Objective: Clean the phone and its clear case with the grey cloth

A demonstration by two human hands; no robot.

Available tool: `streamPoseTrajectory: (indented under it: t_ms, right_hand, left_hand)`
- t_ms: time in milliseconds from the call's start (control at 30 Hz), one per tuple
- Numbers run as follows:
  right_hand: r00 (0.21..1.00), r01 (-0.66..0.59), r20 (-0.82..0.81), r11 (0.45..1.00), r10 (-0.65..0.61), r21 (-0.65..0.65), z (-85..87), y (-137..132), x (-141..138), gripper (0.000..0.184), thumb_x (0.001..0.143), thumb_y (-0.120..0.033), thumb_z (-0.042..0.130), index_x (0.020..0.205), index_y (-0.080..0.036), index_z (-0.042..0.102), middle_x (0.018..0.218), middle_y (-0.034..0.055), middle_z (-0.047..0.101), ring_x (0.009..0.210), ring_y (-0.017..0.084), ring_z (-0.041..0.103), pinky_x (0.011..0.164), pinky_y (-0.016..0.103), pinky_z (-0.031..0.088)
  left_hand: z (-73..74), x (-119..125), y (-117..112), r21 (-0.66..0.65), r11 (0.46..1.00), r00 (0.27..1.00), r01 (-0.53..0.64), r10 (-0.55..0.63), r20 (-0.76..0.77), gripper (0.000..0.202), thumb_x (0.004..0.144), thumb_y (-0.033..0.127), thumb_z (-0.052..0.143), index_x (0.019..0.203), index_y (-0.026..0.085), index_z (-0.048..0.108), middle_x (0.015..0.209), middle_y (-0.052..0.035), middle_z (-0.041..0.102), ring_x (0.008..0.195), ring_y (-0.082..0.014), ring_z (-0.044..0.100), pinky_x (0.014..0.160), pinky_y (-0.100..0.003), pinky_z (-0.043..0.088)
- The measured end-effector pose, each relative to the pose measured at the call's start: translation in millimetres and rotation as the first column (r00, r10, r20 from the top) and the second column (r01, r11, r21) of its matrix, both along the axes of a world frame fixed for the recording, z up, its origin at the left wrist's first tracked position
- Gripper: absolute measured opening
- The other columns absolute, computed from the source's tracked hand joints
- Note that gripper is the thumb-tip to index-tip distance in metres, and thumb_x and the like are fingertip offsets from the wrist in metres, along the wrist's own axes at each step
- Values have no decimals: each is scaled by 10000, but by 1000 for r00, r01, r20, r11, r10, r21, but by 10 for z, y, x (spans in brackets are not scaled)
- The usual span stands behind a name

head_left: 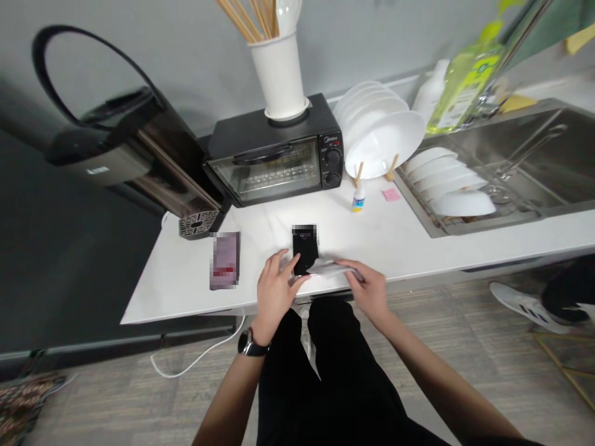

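My left hand (277, 285) rests at the front edge of the white counter (176, 279), fingers curled around the lower end of a black phone (305, 246) that lies there. My right hand (367, 286) is beside it, fingers pinched on a crumpled white cloth or tissue (331, 267) that touches the phone's right side. A dark watch sits on my left wrist. My black trousers show below the counter edge.
A second phone-sized object (225, 260) lies to the left. Behind stand a black toaster oven (274, 155) with a white utensil holder (279, 74), a white plate rack (379, 127), a small bottle (358, 197), a pink note (391, 194) and a sink (520, 161). Another person's shoe (525, 305) is at right.
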State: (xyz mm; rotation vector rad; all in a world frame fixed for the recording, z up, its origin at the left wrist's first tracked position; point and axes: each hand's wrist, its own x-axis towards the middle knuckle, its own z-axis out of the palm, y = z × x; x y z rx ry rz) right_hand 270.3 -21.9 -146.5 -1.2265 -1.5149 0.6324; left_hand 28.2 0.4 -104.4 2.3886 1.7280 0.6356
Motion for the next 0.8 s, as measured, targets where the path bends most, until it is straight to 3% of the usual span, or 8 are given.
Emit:
streamPoseTrajectory:
  t_ms: [100,267,400,500,600,667,733,800]
  right_hand:
    - [979,153,-116,982,-166,-112,90,137,72,297,1041,-463,528,1144,-257,716,933,44,764,797,257,702,684,398,567]
    - [968,59,-222,970,-113,-235,237,438,156,356,969,-538,622,1079,-208,697,890,20,714,763,201,627,689,331,497]
    - [964,-112,-262,951,34,-288,375,413,94,325,872,-558,739,1053,-290,712,964,24,745,862,253,675,768,384,542]
    - [951,-243,-266,917,160,-316,455,284,-11,278,853,-551,771,1027,-340,721,963,19,738,877,272,674,784,409,545]
    - [939,-311,-256,886,230,-344,457,197,-80,285,883,-591,723,858,-308,702,771,8,666,721,239,607,681,383,500]
    - [938,-321,-247,880,244,-351,427,184,-100,399,922,-625,655,750,-265,666,676,-1,599,659,211,556,649,361,468]
    - [940,-315,-240,884,241,-345,401,188,-124,486,962,-642,584,718,-228,655,664,4,595,683,204,566,682,353,476]
    - [946,-291,-240,900,219,-324,392,186,-175,504,1003,-636,513,839,-203,711,789,28,679,820,220,633,801,361,511]
  left_hand:
    - [-18,78,349,2,1000,1000,-22,22,19,468,977,477,686,1407,296,658,1430,-123,628,1294,-379,592,1095,-548,545]
    - [122,173,719,-10,1000,987,-2,3,158,440,994,440,653,1349,181,672,1493,-188,560,1387,-412,517,1209,-599,423]
    - [288,275,546,-104,971,929,214,-169,328,485,1029,424,592,1505,344,540,1572,-54,552,1435,-283,538,1233,-448,444]
    - [321,310,371,-192,928,863,320,-203,462,655,954,444,711,1556,311,492,1577,-83,544,1414,-303,549,1223,-448,430]
    - [301,224,305,-297,877,810,377,-157,565,347,913,470,744,1135,204,753,1105,-87,749,1043,-262,688,965,-381,546]
    - [300,122,296,-344,855,788,387,-113,605,317,911,487,726,886,171,734,859,-45,715,832,-200,659,796,-316,531]
    - [318,35,289,-365,844,765,394,-82,638,337,910,494,713,853,161,702,846,-35,706,810,-176,638,779,-288,507]
    - [338,-9,279,-375,832,741,409,-63,668,355,903,512,711,881,158,685,884,-37,715,830,-168,637,794,-274,500]
